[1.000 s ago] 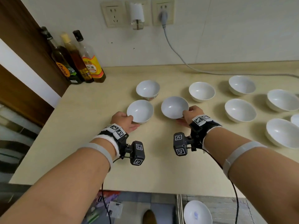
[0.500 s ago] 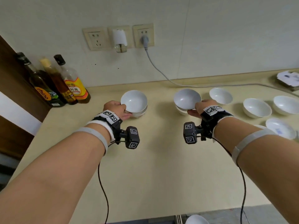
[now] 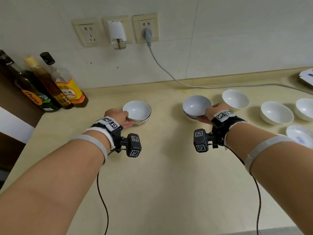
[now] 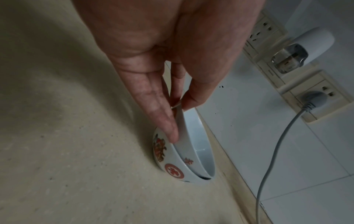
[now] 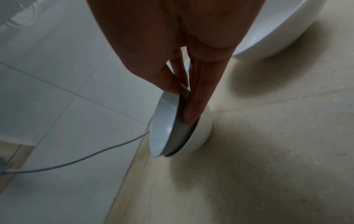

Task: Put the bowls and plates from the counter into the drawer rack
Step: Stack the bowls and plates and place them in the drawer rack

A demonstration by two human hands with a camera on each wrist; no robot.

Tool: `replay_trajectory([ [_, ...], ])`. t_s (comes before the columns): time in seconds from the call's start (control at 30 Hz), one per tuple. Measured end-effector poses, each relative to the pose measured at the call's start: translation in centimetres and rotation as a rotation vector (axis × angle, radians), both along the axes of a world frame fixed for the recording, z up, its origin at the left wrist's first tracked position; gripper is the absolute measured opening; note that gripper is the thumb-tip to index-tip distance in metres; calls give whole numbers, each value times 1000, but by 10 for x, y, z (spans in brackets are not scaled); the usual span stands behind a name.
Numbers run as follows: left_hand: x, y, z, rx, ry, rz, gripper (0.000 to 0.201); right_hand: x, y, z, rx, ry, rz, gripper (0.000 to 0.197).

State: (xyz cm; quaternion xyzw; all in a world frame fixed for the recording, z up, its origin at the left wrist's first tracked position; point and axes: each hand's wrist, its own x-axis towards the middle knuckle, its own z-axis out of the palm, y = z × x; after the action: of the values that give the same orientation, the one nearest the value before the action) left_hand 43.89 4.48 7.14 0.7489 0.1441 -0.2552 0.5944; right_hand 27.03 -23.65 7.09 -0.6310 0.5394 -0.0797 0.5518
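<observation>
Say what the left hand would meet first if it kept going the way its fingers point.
The left hand already pinches the upper bowl, nested in a patterned bowl. Going straight on, it would push that stack toward the wall; nothing else seems to lie between, though depth is unclear.

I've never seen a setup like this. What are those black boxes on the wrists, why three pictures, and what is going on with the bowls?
No robot here: a person wears cameras. One on the head looks down at both arms; the black boxes are wrist cameras looking along the fingers. On the counter, the left hand pinches a white bowl nested in a patterned bowl. The right hand holds another bowl, tilted, partly inside a second bowl. More bowls and bottles stand nearby.
</observation>
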Motion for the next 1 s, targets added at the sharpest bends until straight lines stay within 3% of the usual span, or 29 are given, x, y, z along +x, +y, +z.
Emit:
replay_trajectory([
  [0.23,-3,-3,-8,24,-23,8,22,1,0,-3,48,13,19,36],
  [0.33,-2,-6,-13,67,-57,-42,39,1,0,-7,45,2,-33,40],
  [0.47,-6,-9,-16,48,-33,-74,53,2,-1,-11,64,-45,-35,23],
  [0.57,-11,-9,-16,12,-18,-63,54,1,-5,-15,169,-76,98,41],
  [0.67,-20,-11,-13,-18,9,-87,54,2,-9,-18,175,-98,117,45],
  [0.87,-53,-17,-9,-53,57,-202,54,-7,18,10,165,-101,94,26],
  [1.0,-78,-19,-4,-89,125,-296,58,-7,44,40,179,-233,217,37],
])
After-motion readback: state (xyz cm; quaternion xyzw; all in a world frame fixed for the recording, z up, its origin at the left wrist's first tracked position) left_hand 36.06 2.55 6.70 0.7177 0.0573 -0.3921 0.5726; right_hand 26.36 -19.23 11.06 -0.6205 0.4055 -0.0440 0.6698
